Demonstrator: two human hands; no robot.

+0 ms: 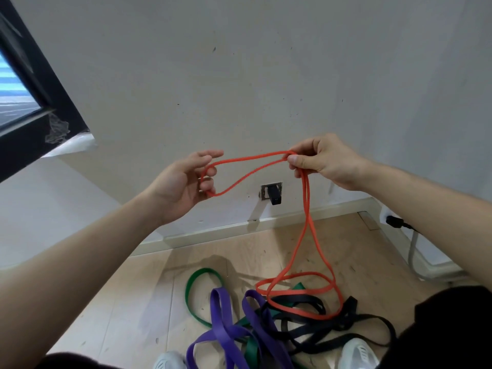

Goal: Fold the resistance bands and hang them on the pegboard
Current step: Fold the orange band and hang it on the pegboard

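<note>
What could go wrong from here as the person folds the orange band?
1. The thin orange rubber resistance band is only hooked over the left hand's loosely curled fingers; the loop could slip off.
2. Its lower coils lie across the flat black band on the floor; lifting may snag and drag it.
3. The right hand pinches several strands; one could escape, undoing the fold.
</note>
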